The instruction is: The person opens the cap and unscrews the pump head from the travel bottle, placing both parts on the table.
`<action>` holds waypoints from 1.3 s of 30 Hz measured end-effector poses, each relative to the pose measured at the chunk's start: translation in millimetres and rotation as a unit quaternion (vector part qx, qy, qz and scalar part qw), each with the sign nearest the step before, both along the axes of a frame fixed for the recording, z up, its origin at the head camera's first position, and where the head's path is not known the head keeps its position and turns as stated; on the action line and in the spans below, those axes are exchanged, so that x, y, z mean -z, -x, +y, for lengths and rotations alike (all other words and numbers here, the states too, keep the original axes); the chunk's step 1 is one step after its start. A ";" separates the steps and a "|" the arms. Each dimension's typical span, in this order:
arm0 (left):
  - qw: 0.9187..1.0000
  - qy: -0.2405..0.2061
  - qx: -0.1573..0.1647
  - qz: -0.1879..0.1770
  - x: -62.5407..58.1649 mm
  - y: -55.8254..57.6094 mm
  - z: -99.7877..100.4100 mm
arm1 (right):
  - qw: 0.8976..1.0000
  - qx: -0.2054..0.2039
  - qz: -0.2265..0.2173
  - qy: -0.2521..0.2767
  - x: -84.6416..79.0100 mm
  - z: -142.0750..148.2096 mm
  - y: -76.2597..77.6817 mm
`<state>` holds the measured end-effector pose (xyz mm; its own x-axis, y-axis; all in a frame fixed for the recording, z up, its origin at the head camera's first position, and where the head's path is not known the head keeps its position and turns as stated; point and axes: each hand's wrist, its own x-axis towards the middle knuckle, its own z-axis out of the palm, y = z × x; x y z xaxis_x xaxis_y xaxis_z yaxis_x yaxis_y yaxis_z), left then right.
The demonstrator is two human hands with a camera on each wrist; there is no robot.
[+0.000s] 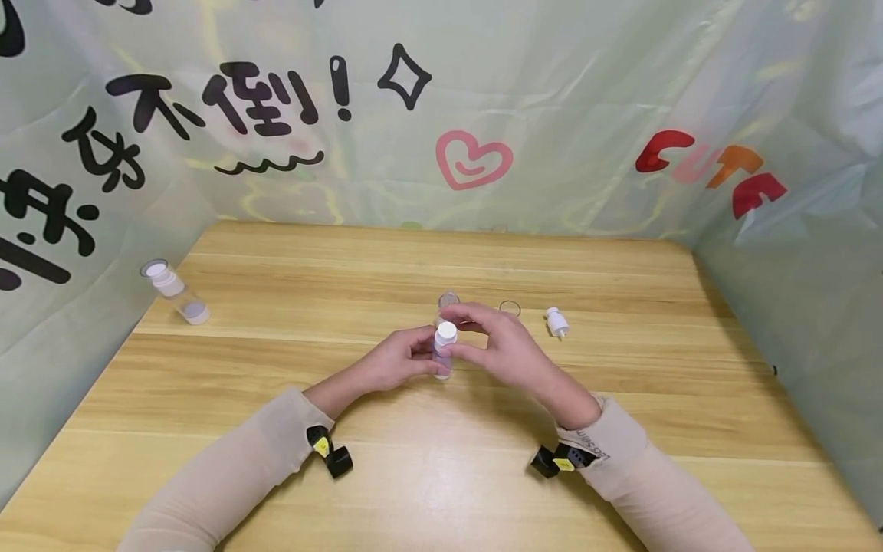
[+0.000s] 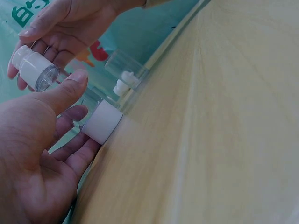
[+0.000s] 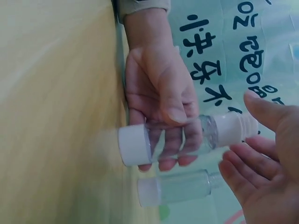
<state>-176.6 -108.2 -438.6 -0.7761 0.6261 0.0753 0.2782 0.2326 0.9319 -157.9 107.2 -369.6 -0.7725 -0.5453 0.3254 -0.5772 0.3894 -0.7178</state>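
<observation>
My left hand grips a small clear pump bottle around its body, thumb on the near side. The bottle stands upright on its white base, with a white pump top at its upper end. My right hand hovers around that top, its thumb and fingers spread on either side. In the right wrist view these fingers look apart from the white top. Just behind the held bottle stands a second clear bottle with a white base, partly hidden by my hands in the head view.
On the wooden table, a loose white pump lies right of my hands, beside a clear cap. Another pump bottle with a white top stands at the far left. Printed sheeting walls in the back and sides.
</observation>
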 end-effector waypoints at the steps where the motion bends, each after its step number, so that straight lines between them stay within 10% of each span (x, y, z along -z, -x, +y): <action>1: 1.000 -0.002 0.002 0.000 0.5 0.3 -0.1 | 1.000 0.006 0.006 0.005 0.7 -1.4 -0.8; 22: 1.000 0.006 0.002 0.021 -0.7 -0.2 -1.3 | 0.990 0.099 0.096 -0.030 14.7 -19.4 -14.9; 39: 1.000 -0.008 0.007 -0.005 0.7 -0.2 -1.2 | 0.999 0.019 -0.024 0.033 13.5 -8.4 -0.4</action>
